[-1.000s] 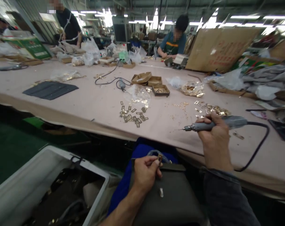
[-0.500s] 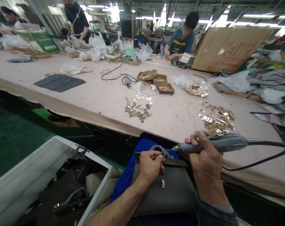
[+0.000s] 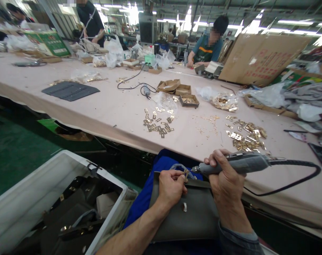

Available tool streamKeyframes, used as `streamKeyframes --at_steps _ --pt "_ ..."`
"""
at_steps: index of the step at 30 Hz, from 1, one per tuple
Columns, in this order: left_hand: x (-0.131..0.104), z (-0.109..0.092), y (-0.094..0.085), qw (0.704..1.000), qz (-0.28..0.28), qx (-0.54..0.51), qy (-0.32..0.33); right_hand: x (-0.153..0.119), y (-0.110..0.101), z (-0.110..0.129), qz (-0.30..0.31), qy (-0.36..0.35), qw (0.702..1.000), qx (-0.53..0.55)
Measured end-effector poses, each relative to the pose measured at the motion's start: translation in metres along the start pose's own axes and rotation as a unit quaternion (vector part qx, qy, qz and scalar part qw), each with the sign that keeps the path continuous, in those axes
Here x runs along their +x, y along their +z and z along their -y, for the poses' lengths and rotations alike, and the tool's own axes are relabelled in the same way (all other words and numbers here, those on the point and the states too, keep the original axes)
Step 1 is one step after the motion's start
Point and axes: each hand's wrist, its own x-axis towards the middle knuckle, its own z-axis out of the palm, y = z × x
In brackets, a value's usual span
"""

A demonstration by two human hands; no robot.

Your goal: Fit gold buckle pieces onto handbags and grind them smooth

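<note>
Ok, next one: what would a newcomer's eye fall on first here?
Probably the corded grey tool in the right hand, its tip close to the small metal piece pinched in the left hand above the dark panel. Next, the gold plates heaped on the pale table beyond, and the white crate at lower left.

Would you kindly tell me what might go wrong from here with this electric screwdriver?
The electric screwdriver in the right hand points at the small gold-toned plate pinched by the left hand, so a slip might jab that hand. The grey-green bag lies just below, so a stray slip could scratch it.
</note>
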Motion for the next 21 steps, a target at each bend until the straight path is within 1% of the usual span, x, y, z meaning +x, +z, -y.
streamKeyframes --at_steps 4,7,10,14,16,19,21 --pt "0.0 0.0 -0.001 1.0 0.002 0.01 0.01 -0.002 0.003 -0.001 0.01 -0.015 1.0 -0.008" --pt "0.0 0.0 -0.001 1.0 0.0 0.015 0.008 -0.006 0.004 -0.003 0.043 -0.039 0.998 -0.022" --pt "0.001 0.001 -0.001 1.0 -0.002 0.005 0.019 -0.009 0.003 -0.003 0.101 -0.046 0.991 -0.071" --pt "-0.001 0.004 -0.003 0.999 0.008 -0.007 0.051 -0.009 -0.003 0.0 0.18 -0.02 0.972 -0.152" --pt "-0.002 0.005 -0.005 0.998 0.017 -0.005 0.057 -0.008 -0.006 0.003 0.225 -0.025 0.958 -0.178" --pt "-0.003 0.006 -0.008 0.997 0.029 0.019 0.07 -0.007 -0.007 0.008 0.312 -0.041 0.929 -0.197" --pt "-0.002 0.007 -0.01 0.996 0.027 0.036 0.072 -0.008 -0.005 0.011 0.37 -0.03 0.909 -0.19"
